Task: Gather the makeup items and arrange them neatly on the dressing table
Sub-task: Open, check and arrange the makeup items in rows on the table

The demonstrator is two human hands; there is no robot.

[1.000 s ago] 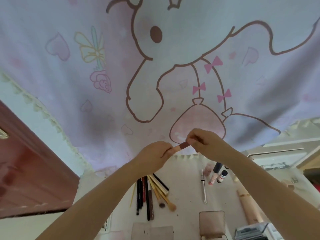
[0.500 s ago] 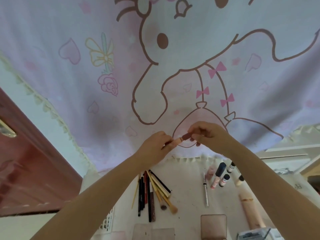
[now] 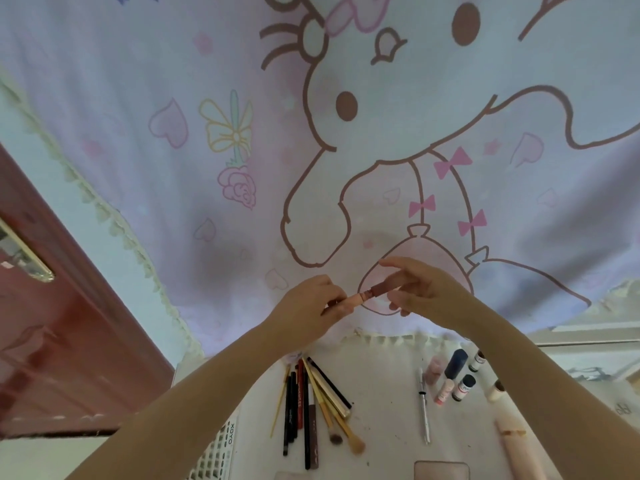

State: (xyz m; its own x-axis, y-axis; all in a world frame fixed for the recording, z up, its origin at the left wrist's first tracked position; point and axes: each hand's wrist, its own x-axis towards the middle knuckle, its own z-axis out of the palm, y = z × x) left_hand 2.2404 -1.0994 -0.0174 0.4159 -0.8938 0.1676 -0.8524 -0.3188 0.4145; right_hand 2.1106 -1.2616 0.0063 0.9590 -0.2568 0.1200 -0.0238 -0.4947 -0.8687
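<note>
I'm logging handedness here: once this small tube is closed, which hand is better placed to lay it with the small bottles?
Probably the right hand: it pinches the tube's brown cap end, above the small bottles on the table's right. The left hand is over the brushes and pencils.

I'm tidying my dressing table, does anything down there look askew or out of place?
Mostly tidy. The pencils and brushes fan out and cross instead of lying parallel, and one thin silver pen lies alone beside the small bottles. Nothing looks spilled.
</note>
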